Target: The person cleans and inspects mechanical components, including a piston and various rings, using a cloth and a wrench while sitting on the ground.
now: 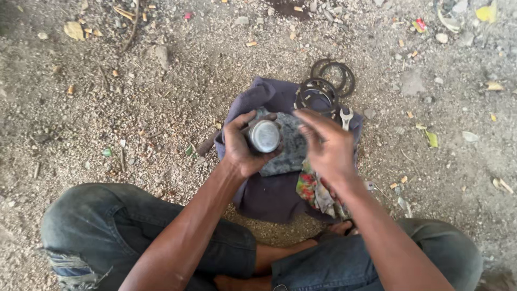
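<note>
On gravel floor (134, 108), cross-legged over purple cloth (269, 194). Left hand (239, 148) closed around short metal cylinder (264, 136), round end face up toward camera, long axis roughly vertical, held above cloth. Right hand (328, 148) just beside it on the right, fingers loosely extended toward cylinder, apparently not touching; holds nothing that can be made out, blurred. Patterned rag (309, 188) under right wrist. Further right and back: stacked toothed rings (318, 94), small spanner (346, 116) at cloth edge.
</note>
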